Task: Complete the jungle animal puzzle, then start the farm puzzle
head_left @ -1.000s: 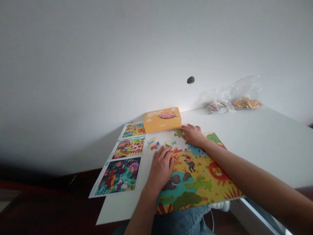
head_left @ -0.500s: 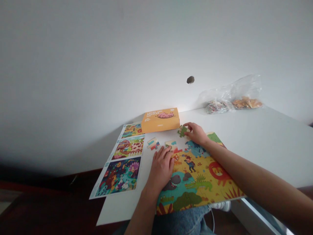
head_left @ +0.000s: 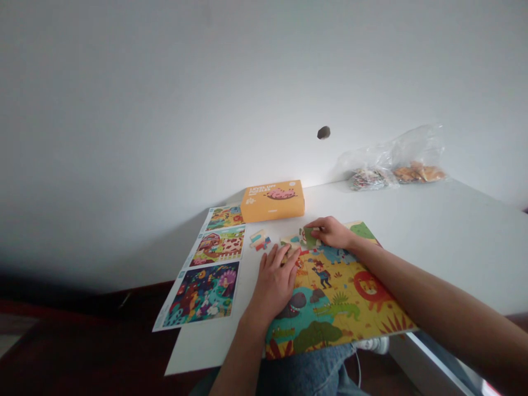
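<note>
A jigsaw puzzle (head_left: 342,297) with a lion, a crocodile and a person in a hat lies near the table's front edge, mostly joined. My right hand (head_left: 333,234) pinches a green puzzle piece (head_left: 307,236) at the puzzle's far edge, over a gap left of the blue elephant. My left hand (head_left: 276,274) rests on the puzzle's left side with its fingers spread. Its fingertips touch a pale piece at the upper left corner. A loose puzzle piece (head_left: 259,240), cream, blue and red, lies on the table beyond my left fingers.
Behind the pieces stands a yellow puzzle box (head_left: 273,201). A sheet with printed pictures (head_left: 206,291) lies along the left, overhanging the white table (head_left: 437,242). Two clear bags of pieces (head_left: 418,171) sit by the wall at the back right.
My right hand has picked up the green piece from beside the box and brought it nearer, to the puzzle's far edge. My left hand has stayed nearly in place.
</note>
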Tool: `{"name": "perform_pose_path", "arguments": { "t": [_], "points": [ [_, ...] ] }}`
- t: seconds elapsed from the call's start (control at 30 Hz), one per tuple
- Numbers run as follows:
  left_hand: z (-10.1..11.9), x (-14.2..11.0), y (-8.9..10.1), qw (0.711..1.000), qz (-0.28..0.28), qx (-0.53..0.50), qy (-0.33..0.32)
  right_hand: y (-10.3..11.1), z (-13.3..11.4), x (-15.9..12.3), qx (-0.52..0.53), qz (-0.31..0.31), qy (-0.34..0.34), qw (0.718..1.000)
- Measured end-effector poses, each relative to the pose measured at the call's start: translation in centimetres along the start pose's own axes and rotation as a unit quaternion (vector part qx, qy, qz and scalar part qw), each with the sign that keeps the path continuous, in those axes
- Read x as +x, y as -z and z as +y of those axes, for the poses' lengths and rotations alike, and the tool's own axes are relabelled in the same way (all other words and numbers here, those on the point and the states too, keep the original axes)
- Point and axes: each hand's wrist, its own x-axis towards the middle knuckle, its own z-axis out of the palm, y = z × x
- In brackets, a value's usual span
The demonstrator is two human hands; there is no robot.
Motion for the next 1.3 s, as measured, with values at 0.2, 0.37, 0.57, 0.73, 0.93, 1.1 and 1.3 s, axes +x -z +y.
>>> {"name": "perform_pose_path", "arguments": {
  "t": [0.2, 0.37, 0.57, 0.73, 0.93, 1.1, 1.3],
  "points": [
    [0.3, -0.2, 0.5, 1.0, -0.019, 0.004, -0.004, 0.2, -0.5, 0.1, -0.102, -0.019, 0.03, 0.994],
    [0.4, -0.2, 0.6, 1.0, -0.026, 0.012, -0.005, 0.0, -0.6, 0.1, -0.179, -0.02, 0.044, 0.983],
    [0.4, -0.2, 0.5, 0.999, -0.021, 0.022, -0.011, -0.4, -0.8, 0.0, -0.196, -0.012, 0.036, 0.98],
    [0.6, -0.2, 0.7, 1.0, -0.024, 0.017, -0.006, -0.5, -1.1, -0.3, -0.181, -0.019, 0.03, 0.983],
    [0.0, 0.0, 0.6, 1.0, 0.002, -0.022, -0.01, -0.4, -1.5, -0.3, -0.143, -0.023, 0.024, 0.989],
    [-2.3, 0.3, 0.6, 0.983, 0.153, -0.092, 0.049, -0.3, -1.8, -0.4, 0.042, 0.014, 0.026, 0.999],
    [-1.3, 0.6, 0.6, 0.963, 0.177, -0.193, 0.072, -1.8, -3.8, -1.1, 0.108, -0.004, 0.086, 0.99]
  ]
}}
